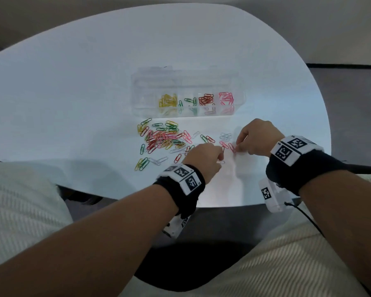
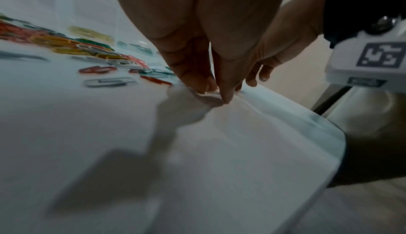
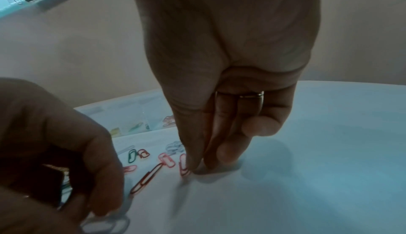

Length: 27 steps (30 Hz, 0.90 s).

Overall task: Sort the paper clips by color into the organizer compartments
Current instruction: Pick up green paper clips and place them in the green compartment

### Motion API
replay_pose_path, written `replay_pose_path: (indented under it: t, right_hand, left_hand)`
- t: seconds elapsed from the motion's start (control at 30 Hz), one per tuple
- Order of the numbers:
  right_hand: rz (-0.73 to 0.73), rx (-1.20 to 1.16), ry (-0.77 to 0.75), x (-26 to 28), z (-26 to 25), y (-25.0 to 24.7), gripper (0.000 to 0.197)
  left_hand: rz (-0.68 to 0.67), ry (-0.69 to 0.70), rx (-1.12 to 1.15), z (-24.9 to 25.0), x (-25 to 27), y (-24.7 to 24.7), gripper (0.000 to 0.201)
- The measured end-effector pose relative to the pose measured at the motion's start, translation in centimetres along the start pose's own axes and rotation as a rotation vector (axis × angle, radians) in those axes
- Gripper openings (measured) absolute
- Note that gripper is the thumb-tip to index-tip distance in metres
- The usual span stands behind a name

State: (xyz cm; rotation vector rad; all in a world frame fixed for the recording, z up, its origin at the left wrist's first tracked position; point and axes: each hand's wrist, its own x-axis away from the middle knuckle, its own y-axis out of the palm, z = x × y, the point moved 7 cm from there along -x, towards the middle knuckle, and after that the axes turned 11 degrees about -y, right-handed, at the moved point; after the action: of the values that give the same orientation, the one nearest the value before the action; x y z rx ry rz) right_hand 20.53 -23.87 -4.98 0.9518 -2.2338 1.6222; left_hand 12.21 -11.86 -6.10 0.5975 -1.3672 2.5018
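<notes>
The clear organizer (image 1: pixel 146 82) stands at mid-table, with yellow (image 1: pixel 168 100), green (image 1: pixel 189 101), red (image 1: pixel 206 99) and pink (image 1: pixel 226 97) clips in separate compartments. A mixed pile of paper clips (image 1: pixel 163 138) lies in front of it. My left hand (image 1: pixel 220 159) pinches a white paper clip (image 1: pixel 221 162) down on the table, fingertips (image 2: pixel 226 97) pressed together. Just to the right, my right hand (image 1: pixel 238 146) pinches the near end of a pink paper clip (image 3: pixel 183 165) lying flat, thumb and forefinger (image 3: pixel 197 168) meeting on the table.
Loose pink (image 3: pixel 167 159), red (image 3: pixel 146 179) and white (image 1: pixel 225 136) clips lie between the hands and the organizer. The white table (image 1: pixel 73 103) has a curved front edge (image 1: pixel 234 205) close behind my wrists. My lap lies below it.
</notes>
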Motion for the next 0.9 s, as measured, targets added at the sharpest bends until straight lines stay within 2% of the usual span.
replay_pose_path:
  t: [0.13, 0.3, 0.47, 0.57, 0.67, 0.77, 0.9]
  right_hand:
    - [-0.002, -0.008, -0.003, 0.1, -0.2, 0.2, 0.013]
    - [-0.012, -0.006, -0.011, 0.2, -0.5, 0.4, 0.009]
    - [0.014, -0.005, 0.021, 0.0, -0.8, 0.5, 0.013]
    - [0.016, 0.039, 0.02, -0.1, -1.5, 0.6, 0.005]
    - [0.013, 0.063, 0.026, -0.1, -1.9, 0.9, 0.001]
    - [-0.014, 0.037, 0.012, -0.1, -2.0, 1.2, 0.004]
    - [-0.116, -0.029, -0.018, 0.0, -1.7, 0.9, 0.006]
  left_hand:
    - [-0.04, 0.064, -0.087, 0.7, 0.3, 1.4, 0.021]
    - [-0.085, 0.078, -0.188, 0.7, 0.9, 1.8, 0.028]
    - [-0.085, 0.029, -0.116, -0.4, 1.2, 1.9, 0.031]
    - [-0.024, -0.055, 0.028, -1.2, 1.2, 0.8, 0.023]
    - [0.037, -0.177, 0.337, -2.5, 1.7, -0.7, 0.012]
    - [0.018, -0.288, 0.666, -4.1, 1.9, -1.5, 0.012]
    - [0.036, -0.337, 0.913, -5.9, 1.6, -3.0, 0.018]
